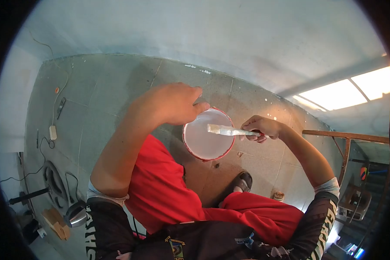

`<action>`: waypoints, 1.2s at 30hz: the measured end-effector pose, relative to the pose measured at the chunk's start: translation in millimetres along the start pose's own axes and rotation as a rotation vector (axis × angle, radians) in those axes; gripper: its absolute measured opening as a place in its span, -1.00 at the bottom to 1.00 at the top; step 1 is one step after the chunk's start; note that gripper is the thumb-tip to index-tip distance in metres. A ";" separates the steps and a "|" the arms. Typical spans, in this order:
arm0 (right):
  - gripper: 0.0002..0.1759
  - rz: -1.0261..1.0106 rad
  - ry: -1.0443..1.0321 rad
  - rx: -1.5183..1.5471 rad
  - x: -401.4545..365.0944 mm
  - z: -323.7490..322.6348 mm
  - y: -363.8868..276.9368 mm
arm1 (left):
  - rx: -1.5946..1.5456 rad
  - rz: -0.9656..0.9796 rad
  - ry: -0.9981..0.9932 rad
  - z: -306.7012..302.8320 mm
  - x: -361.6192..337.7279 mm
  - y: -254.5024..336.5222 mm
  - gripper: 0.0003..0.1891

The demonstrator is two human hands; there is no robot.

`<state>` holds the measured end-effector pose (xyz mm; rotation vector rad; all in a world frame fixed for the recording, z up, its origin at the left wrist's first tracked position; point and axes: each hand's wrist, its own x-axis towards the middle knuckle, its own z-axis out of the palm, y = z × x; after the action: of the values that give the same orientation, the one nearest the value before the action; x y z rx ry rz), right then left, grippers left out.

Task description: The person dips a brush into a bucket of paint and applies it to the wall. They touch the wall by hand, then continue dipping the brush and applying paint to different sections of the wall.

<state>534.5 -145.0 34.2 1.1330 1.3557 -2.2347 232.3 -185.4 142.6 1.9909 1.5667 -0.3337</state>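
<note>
A round bucket [202, 151] with a red-stained rim holds whitish paint. My right hand [264, 128] is closed around the handle of a paintbrush [227, 130]. The brush lies level across the bucket's mouth, its pale bristles to the left and white paint over its ferrule. At the upper left of the rim is my left hand [177, 104], fingers curled and thumb beside the rim. Most of its fingers are hidden, and I cannot see what they grip, if anything.
Pale walls [195, 30] meet the tiled floor [99, 91], which has white paint spots. A rusty metal frame [346, 137] stands at right. Left are a cable with a white power strip [53, 132], a fan-like black object [55, 184] and a cardboard piece [55, 224]. My sandalled foot [243, 181] is near the bucket.
</note>
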 end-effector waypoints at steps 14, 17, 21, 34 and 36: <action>-0.62 -0.216 -0.008 0.152 -60.4 -10.0 17.6 | -0.068 0.138 0.303 4.0 11.0 -12.3 -0.74; -0.61 -0.303 0.017 0.267 -96.4 -16.3 10.9 | -0.150 0.122 0.349 7.9 11.2 -18.4 -0.74; -0.63 -0.607 0.281 0.483 -148.1 -39.6 17.3 | -0.098 0.086 0.262 2.0 7.0 -9.2 -0.69; -0.69 -0.973 1.298 0.921 -204.6 -98.9 75.1 | 0.005 0.053 -0.062 4.9 37.8 33.9 -0.60; -0.68 -0.952 1.356 0.955 -204.9 -103.8 82.1 | 0.006 0.071 -0.062 9.4 41.6 30.9 -0.60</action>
<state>765.4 -129.0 111.2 3.3498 1.2256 -2.8977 274.6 -161.8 122.0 2.0163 1.4542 -0.3694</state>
